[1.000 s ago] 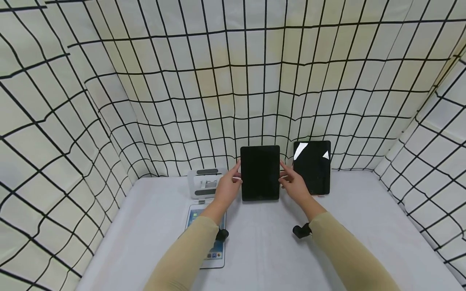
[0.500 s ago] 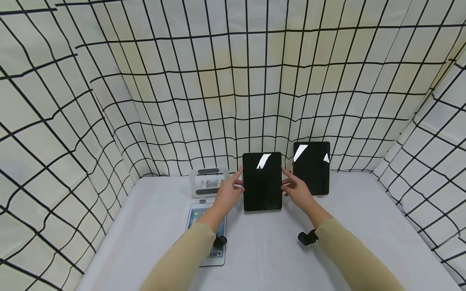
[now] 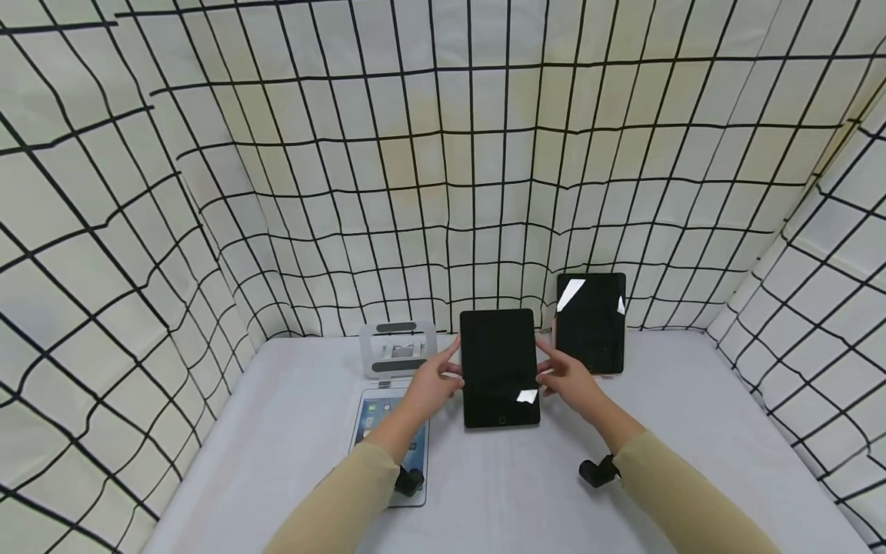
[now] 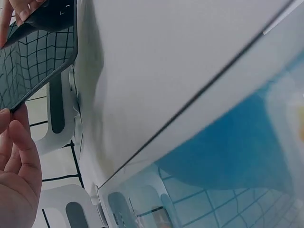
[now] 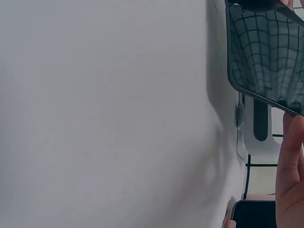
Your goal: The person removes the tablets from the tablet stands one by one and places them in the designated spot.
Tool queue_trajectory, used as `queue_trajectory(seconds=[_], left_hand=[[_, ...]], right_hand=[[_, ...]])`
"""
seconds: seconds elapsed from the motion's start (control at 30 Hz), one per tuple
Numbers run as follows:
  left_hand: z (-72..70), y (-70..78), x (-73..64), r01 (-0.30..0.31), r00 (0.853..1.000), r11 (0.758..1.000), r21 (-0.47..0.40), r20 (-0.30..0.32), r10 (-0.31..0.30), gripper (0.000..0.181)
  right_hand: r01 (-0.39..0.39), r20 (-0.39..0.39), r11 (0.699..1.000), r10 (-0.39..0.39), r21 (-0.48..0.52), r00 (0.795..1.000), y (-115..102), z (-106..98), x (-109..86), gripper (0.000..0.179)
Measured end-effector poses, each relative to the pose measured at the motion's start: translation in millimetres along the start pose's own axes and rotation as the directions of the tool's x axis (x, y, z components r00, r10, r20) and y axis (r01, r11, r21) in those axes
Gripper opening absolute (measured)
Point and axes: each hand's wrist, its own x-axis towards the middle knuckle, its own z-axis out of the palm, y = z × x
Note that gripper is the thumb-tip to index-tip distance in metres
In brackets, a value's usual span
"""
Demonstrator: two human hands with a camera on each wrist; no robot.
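1 black tablet [image 3: 500, 368], tilted in front of me, is pinched at its sides by my left hand [image 3: 431, 383] and right hand [image 3: 566, 377]. My wrist views crop it but reveal 1 stand [image 5: 260, 124] behind; whether its lower edge touches the table [image 3: 498, 488], I can't tell. 2 others: 1 white tablet [image 3: 377, 408], partly covered by my forearm [image 3: 391, 437], 1 upright tablet [image 3: 591, 323].

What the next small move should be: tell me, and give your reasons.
Probably lower the middle tablet, screen up, onto the table in front of the white stand behind it. The left hand and right hand grip its opposite sides, and it is tilted, not flat. On the left, a white-framed tablet lies flat before a similar stand, suggesting the same layout.
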Motion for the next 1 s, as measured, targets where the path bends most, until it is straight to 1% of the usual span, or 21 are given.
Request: queue_trajectory(seconds=[0.17, 0.27, 0.33, 0.5, 0.67, 0.83, 0.93, 1.0], left_hand=[[-0.9, -1.8, -9.2, 0.018, 0.999, 1.0, -0.004, 0.033, -0.017, 0.079], [-1.0, -2.1, -14.6, 0.026, 0.998, 1.0, -0.011, 0.056, -0.025, 0.079], [-0.6, -2.3, -17.8, 0.034, 0.997, 0.999, -0.012, 0.071, -0.033, 0.079], [1.8, -6.4, -24.7, 0.059, 0.995, 0.998, -0.024, 0.084, -0.057, 0.08], [5.7, -12.2, -32.8, 0.076, 0.993, 0.997, -0.03, 0.088, -0.073, 0.079], [10.3, -13.4, -41.6, 0.134, 0.986, 0.99, -0.042, 0.104, -0.129, 0.079], [13.3, -12.9, -45.8, 0.17, 0.98, 0.985, -0.04, 0.11, -0.165, 0.079], [15.5, -13.1, -48.0, 0.175, 0.979, 0.984, -0.036, 0.112, -0.171, 0.079]], right_hand=[[-0.057, 0.038, 0.998, 0.056, 0.03, 0.998, -0.9, 1.2, -10.3, 0.068], [-0.08, 0.062, 0.996, 0.077, 0.049, 0.995, 2.4, 0.9, -14.9, 0.069], [-0.085, 0.085, 0.995, 0.08, 0.057, 0.993, 4.9, 0.8, -18.1, 0.07], [-0.086, 0.145, 0.993, 0.073, 0.083, 0.987, 10.2, 0.9, -24.4, 0.071], [-0.118, 0.201, 0.986, 0.093, 0.117, 0.975, 15.4, 0.8, -30.3, 0.074], [-0.153, 0.244, 0.978, 0.116, 0.138, 0.963, 19.3, 1.0, -38.5, 0.075], [-0.188, 0.248, 0.972, 0.149, 0.14, 0.957, 20.8, 1.6, -43.4, 0.075], [-0.215, 0.246, 0.966, 0.177, 0.14, 0.953, 21.7, 2.1, -46.5, 0.075]])
